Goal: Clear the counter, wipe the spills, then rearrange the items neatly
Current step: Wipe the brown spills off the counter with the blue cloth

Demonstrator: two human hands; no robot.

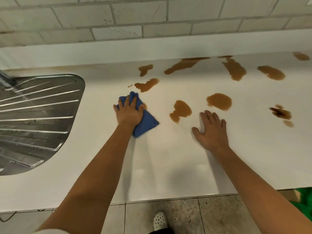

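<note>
- The counter carries no loose items within this view, so the clearing step looks done here — judging only from the stretch that shows.
- The left hand presses down on a blue cloth, fingers spread and lightly bent over the bunched fabric; the cloth sticks out beyond the fingertips and trails back past the wrist on the thumb side.
- A sliver of brown spill shows just at the thumb edge of that hand, mostly under the cloth, so wiping appears to have only begun.
- The right hand lies flat on the bare counter, fingers straight and holding nothing; it seems to be bracing the body.
- Just ahead of the right fingertips sit two puddles and, close but not touching the hand.
- Beyond the left hand's fingertips lies another brown puddle, and farther towards the tiled wall a row of larger pools runs along the back edge.
- Out past the right hand's little-finger side is a darker stain, well apart from it.
- On the outer side of the left hand, well apart, sits the steel draining board.
- My reading: nearly all the spills remain — the wipe is at its start, and rearranging cannot begin, since no items to set back are in view.
</note>
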